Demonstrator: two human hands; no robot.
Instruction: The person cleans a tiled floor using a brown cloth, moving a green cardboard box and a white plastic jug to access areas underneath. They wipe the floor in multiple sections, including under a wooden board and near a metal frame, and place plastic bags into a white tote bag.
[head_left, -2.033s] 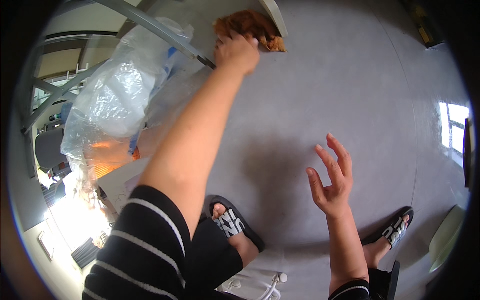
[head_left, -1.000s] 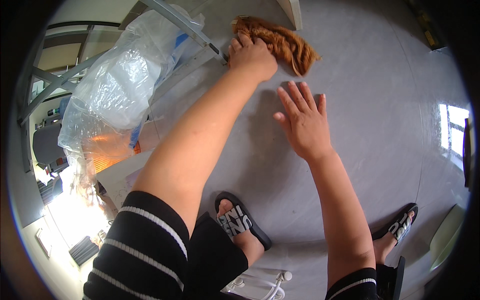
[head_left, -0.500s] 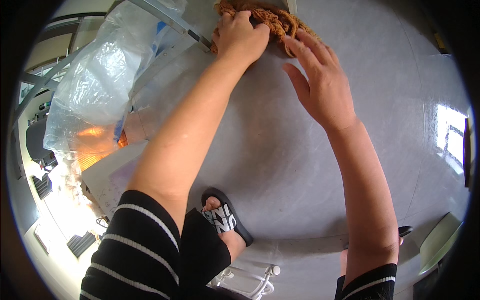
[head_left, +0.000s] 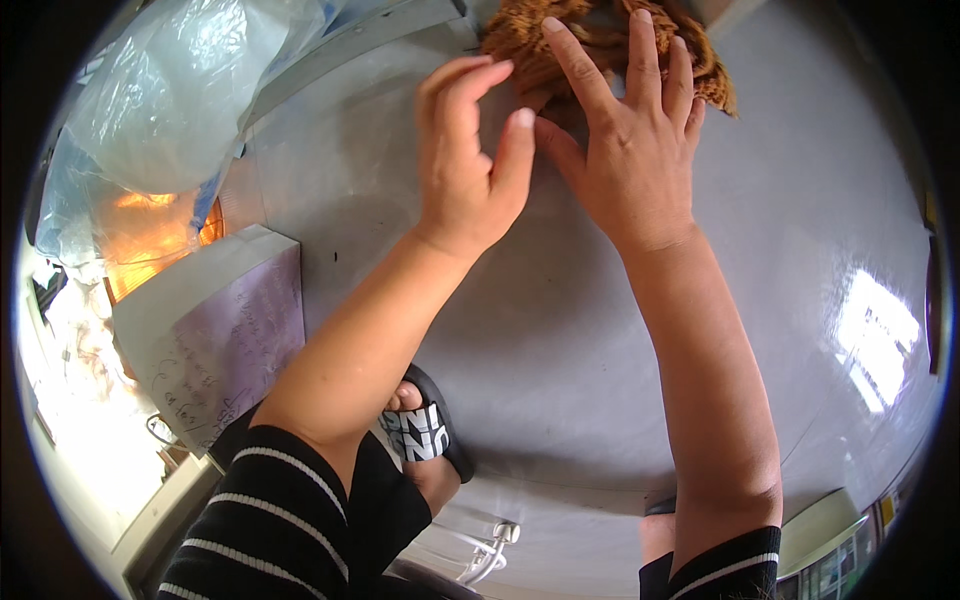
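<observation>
A shaggy, rumpled brown cloth (head_left: pixel 605 45) lies on the grey floor (head_left: pixel 540 330) at the top of the head view, partly cut off by the picture's edge. Over it my right hand (head_left: pixel 635 150) is spread, fingers apart, the fingertips on or just above its surface; contact is hard to judge. My left hand (head_left: pixel 465 170) is at the cloth's near left side, holding nothing. Its fingers curve forward with the thumb held away, and the thumb tip is close to my right thumb.
At the upper left hangs a clear plastic bag (head_left: pixel 175 95) beside a grey metal bar (head_left: pixel 375 40). Below it stands a pale board with handwriting (head_left: pixel 225 345). My foot in a black sandal (head_left: pixel 420 430) is at lower centre, near a white tubular frame (head_left: pixel 490 560).
My left hand has let go of the cloth and drawn back toward me. My right hand has moved forward over the cloth. The view has shifted, with the cloth appearing farther right.
</observation>
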